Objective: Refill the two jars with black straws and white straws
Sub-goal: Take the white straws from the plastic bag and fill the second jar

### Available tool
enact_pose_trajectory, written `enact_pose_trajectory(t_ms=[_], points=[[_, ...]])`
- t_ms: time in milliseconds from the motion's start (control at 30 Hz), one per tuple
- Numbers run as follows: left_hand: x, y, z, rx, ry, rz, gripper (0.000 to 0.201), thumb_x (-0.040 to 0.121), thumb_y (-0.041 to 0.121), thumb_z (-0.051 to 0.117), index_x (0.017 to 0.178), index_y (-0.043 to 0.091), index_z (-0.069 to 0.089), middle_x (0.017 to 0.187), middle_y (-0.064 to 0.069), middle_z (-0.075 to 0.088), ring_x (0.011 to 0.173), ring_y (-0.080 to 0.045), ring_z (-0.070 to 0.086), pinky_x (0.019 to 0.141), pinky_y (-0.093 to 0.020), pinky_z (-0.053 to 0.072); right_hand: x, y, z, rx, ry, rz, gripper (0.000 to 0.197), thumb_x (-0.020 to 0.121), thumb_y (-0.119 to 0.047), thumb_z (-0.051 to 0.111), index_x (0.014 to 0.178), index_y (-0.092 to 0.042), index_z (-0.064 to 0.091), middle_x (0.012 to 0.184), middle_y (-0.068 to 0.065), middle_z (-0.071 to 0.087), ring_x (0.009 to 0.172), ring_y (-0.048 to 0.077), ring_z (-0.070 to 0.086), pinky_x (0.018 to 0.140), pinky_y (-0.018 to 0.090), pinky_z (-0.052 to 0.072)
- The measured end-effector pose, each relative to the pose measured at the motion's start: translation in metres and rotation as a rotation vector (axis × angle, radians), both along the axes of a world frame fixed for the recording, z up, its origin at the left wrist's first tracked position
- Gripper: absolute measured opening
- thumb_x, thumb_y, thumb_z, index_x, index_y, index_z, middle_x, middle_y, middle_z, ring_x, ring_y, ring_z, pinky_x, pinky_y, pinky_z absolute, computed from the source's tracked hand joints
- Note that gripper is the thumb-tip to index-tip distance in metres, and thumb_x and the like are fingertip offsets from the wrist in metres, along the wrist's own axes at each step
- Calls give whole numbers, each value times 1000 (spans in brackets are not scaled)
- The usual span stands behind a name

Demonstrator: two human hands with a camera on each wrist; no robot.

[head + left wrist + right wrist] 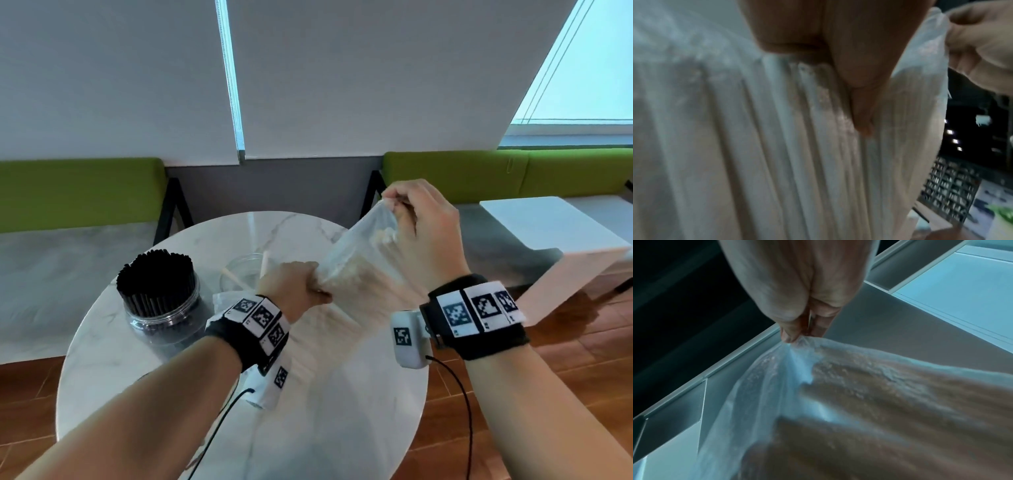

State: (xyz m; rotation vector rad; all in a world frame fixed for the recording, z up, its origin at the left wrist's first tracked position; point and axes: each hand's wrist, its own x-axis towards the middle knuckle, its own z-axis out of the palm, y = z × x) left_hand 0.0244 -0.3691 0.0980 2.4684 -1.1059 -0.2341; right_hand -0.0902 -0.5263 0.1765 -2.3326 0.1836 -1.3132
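the right hand (pixel 424 226) is raised above the table (pixel 359 428), wrist bent, thumb and fingertips (pixel 791 335) pinching the top edge of a clear plastic bag (pixel 356 246). the left hand (pixel 294 284) sits lower, fingers curled round the bag's side, gripping the white straws (pixel 777 146) through the plastic. the bag slants from the right hand down toward the table's near edge, held over the marble top. behind the left hand stands a clear jar (pixel 245 270), nearly empty. to its left a second jar (pixel 161 308) is packed with upright black straws (pixel 154 274).
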Motion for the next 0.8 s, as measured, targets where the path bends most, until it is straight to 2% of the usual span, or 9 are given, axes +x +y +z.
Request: enact_pose_trajectory(t_ms=[100, 233, 367, 467, 533, 633, 733, 767, 800], points=[[6, 5, -6, -186, 163, 17, 24, 77, 36, 73, 86, 18, 61, 82, 5, 62, 80, -17, 56, 65, -26, 35, -10, -12, -4, 31, -29, -54, 21, 90, -7, 56, 111, -8, 59, 108, 1, 58, 99, 10, 54, 88, 14, 42], [16, 23, -12, -556, 481, 145, 23, 73, 22, 79, 90, 13, 69, 84, 2, 73, 85, -13, 67, 82, -33, 53, -37, -24, -57, 423, -145, -289, 59, 88, -42, 61, 136, -18, 37, 135, 3, 40, 125, 19, 42, 108, 43, 36], [2, 32, 8, -781, 660, 186, 8, 81, 1, 68, 84, 9, 67, 52, 18, 64, 50, 8, 57, 53, -11, 44, -42, -6, -95, 1077, 34, -130, 88, 74, -74, 57, 143, -28, 27, 141, -1, 40, 128, 16, 42, 110, 46, 34], [-3, 34, 11, -736, 647, 185, 30, 80, 21, 72, 58, 16, 52, 33, 13, 41, 31, 1, 36, 35, -9, 26, -36, -6, -98, 1050, 178, 5, 100, 63, -87, 46, 138, -21, 42, 135, 1, 52, 123, 16, 50, 106, 41, 39], [1, 35, 2, -666, 657, 162, 35, 70, 38, 78, 64, 26, 45, 58, 13, 52, 50, 3, 47, 51, -11, 35, -33, -7, -96, 1051, 162, -1, 101, 57, -87, 52, 130, -17, 51, 125, 4, 61, 117, 22, 57, 103, 45, 42], [-5, 39, 0, -729, 754, 128, 25, 79, 15, 72, 101, 20, 60, 100, 4, 66, 94, -2, 64, 80, -12, 45, -31, -4, -96, 1145, 27, 50, 91, 51, -77, 74, 118, -17, 60, 116, 9, 68, 108, 28, 64, 98, 53, 48], [-12, 38, 6, -744, 735, 125, 22, 84, 8, 66, 105, 8, 59, 88, 10, 64, 76, 7, 64, 73, -8, 47, -31, -7, -95, 1089, -49, 34, 69, 61, -73, 71, 110, -26, 61, 115, 5, 68, 109, 25, 64, 99, 52, 47], [-12, 38, 9, -677, 687, 133, 19, 84, 16, 69, 99, 10, 60, 82, 10, 64, 72, 3, 63, 88, -34, 46, -32, -10, -96, 1084, -57, 19, 66, 62, -75, 69, 109, -28, 61, 116, 4, 68, 110, 24, 63, 99, 50, 47], [-8, 39, 6, -604, 663, 151, 23, 81, 26, 72, 95, 11, 61, 80, 8, 65, 74, -2, 62, 72, -11, 29, -32, -13, -97, 1083, -53, 11, 65, 62, -77, 67, 107, -30, 60, 115, 4, 67, 109, 23, 63, 99, 48, 48]])
